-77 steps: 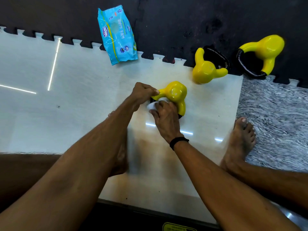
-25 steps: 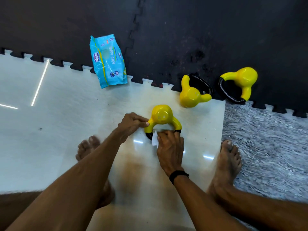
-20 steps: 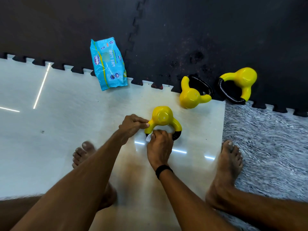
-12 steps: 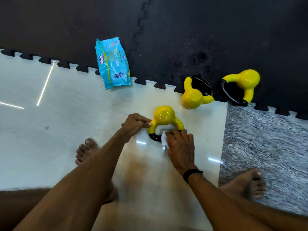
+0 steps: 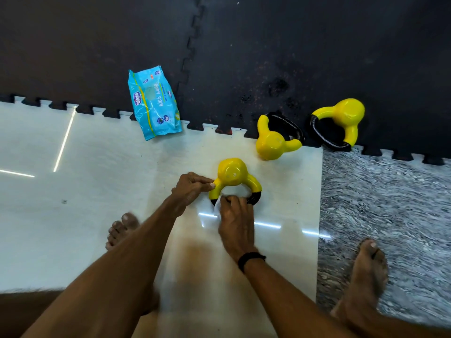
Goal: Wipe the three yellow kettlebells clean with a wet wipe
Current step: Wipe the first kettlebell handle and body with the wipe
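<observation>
A yellow kettlebell (image 5: 231, 172) with a black-topped handle lies on the white floor tile, handle toward me. My left hand (image 5: 190, 189) pinches the left arm of its handle. My right hand (image 5: 234, 220) holds a white wet wipe (image 5: 218, 206) against the black part of the handle, covering most of it. Two more yellow kettlebells lie farther right: the middle kettlebell (image 5: 271, 145) at the mat's edge and the far kettlebell (image 5: 346, 115) on the black mat.
A blue wet-wipe pack (image 5: 153, 103) lies at the edge of the black foam mat (image 5: 244, 57). My bare feet stand on the white tile (image 5: 73, 191) and on the grey patterned floor (image 5: 390, 203) to the right.
My right hand has slid the wipe left along the black handle, from its right side toward the left end. The left hand keeps its hold. My right foot has shifted.
</observation>
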Demonstrator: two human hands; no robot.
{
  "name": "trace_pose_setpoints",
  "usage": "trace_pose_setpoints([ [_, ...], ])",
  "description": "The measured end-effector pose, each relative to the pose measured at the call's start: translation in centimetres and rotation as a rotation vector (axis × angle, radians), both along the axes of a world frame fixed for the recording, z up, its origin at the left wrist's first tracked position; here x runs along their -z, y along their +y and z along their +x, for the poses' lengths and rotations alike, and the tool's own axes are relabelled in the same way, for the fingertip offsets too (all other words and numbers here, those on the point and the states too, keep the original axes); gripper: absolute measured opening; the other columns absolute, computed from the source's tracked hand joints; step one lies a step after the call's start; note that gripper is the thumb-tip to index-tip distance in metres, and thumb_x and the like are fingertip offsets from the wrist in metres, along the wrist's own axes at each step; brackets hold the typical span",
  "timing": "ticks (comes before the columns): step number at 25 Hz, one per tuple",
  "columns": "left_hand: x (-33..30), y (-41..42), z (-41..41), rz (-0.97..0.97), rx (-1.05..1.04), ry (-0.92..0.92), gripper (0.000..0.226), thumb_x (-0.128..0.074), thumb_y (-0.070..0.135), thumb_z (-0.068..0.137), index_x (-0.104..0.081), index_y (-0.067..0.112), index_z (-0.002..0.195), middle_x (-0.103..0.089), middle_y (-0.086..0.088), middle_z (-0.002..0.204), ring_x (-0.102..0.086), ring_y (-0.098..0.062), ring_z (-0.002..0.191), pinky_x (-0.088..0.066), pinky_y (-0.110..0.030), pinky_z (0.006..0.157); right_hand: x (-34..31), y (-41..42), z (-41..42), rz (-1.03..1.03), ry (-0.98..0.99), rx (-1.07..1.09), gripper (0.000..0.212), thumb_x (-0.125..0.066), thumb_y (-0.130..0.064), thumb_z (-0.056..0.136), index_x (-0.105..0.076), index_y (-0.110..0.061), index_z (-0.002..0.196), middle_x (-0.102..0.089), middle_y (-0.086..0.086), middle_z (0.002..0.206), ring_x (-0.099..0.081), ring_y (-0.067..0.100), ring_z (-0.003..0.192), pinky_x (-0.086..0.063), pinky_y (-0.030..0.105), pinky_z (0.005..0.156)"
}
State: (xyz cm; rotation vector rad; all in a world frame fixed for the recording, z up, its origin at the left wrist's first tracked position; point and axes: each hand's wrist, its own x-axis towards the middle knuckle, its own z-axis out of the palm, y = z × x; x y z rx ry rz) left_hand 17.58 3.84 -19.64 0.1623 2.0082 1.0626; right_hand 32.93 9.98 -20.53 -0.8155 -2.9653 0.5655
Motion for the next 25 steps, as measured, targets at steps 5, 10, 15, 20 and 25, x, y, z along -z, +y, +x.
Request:
trace_pose_setpoints([
  [5, 0.1, -0.1, 0.2, -0.004, 0.030, -0.003, 0.020, -0.078, 0.007, 0.075, -0.076, 0.007, 0.094, -0.068, 0.027, 0.065, -0.060, -0.005, 0.083, -0.049, -0.021, 0.078, 0.4, 9.9, 3.2, 0.394, 0.012, -0.488, 0.023, -0.052, -0.012, 0.091, -0.064, -0.018, 0.110, -0.062, 0.003, 0.093, -0.049, 0.027, 0.085, -0.031, 0.038, 0.068],
  [10, 0.1, -0.1, 0.5, -0.033, 0.103, 0.047, 0.013, -0.084, 0.019, 0.067, -0.079, 0.026, 0.078, -0.076, 0.001, 0.082, -0.068, -0.017, 0.092, -0.055, -0.041, 0.086, 0.8, 10.9, 2.8, 0.449, 0.058, -0.530, 0.036, -0.036, -0.005, 0.088, -0.063, -0.009, 0.112, -0.064, 0.010, 0.103, -0.055, 0.029, 0.088, -0.033, 0.038, 0.076],
  [15, 0.0, 0.0, 0.5, -0.100, 0.079, 0.039, 0.018, -0.083, 0.036, 0.058, -0.079, 0.030, 0.074, -0.075, 0.003, 0.083, -0.065, -0.016, 0.095, -0.053, -0.046, 0.090, 1.5, 4.9, 3.1, 0.280, 0.039, -0.451, 0.044, -0.030, -0.001, 0.085, -0.060, -0.002, 0.116, -0.064, 0.014, 0.103, -0.057, 0.032, 0.086, -0.045, 0.041, 0.080],
  [20, 0.3, 0.1, 0.7, -0.133, 0.093, 0.055, 0.033, -0.075, 0.058, 0.043, -0.077, 0.040, 0.072, -0.075, 0.010, 0.080, -0.060, -0.020, 0.104, -0.049, -0.051, 0.092, 1.4, 7.4, 3.1, 0.239, 0.032, -0.451, 0.038, -0.039, -0.006, 0.088, -0.057, -0.009, 0.121, -0.063, 0.010, 0.112, -0.056, 0.033, 0.089, -0.043, 0.041, 0.072],
  [25, 0.2, 0.6, 1.1, -0.147, 0.060, 0.031, 0.036, -0.077, 0.053, 0.045, -0.074, 0.047, 0.080, -0.072, 0.003, 0.083, -0.055, -0.027, 0.106, -0.047, -0.052, 0.091, 2.2, 10.2, 3.6, 0.034, 0.177, -0.174, 0.038, -0.058, 0.000, 0.087, -0.058, -0.006, 0.124, -0.060, 0.015, 0.124, -0.055, 0.032, 0.109, -0.048, 0.040, 0.082],
])
